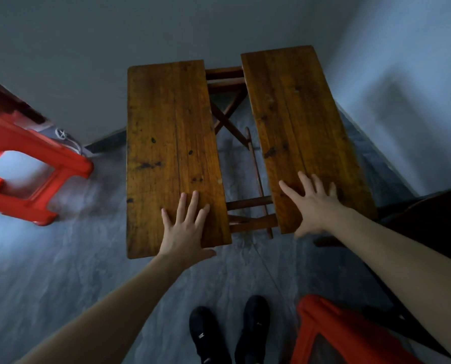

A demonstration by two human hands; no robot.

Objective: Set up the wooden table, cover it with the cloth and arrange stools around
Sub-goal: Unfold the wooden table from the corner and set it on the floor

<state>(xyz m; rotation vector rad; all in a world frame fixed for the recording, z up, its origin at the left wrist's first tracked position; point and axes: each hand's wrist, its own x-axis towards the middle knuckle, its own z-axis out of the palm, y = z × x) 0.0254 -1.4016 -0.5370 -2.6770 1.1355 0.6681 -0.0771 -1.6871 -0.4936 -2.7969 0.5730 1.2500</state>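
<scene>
A folding wooden table stands in front of me with its top split into two brown halves, the left half (166, 143) and the right half (297, 122). A wide gap between them shows the crossed legs and rungs (227, 116) below. My left hand (185, 227) lies flat with straight fingers on the near end of the left half. My right hand (311, 203) presses with spread fingers on the near end of the right half. One red plastic stool (32, 177) stands at the left, another red stool (345, 334) at the lower right. No cloth is in view.
The table sits in a corner, with grey walls behind it (140, 35) and to the right (416, 88). My black shoes (229, 332) stand on the grey floor just below the table. A dark object (429, 219) lies at the right edge.
</scene>
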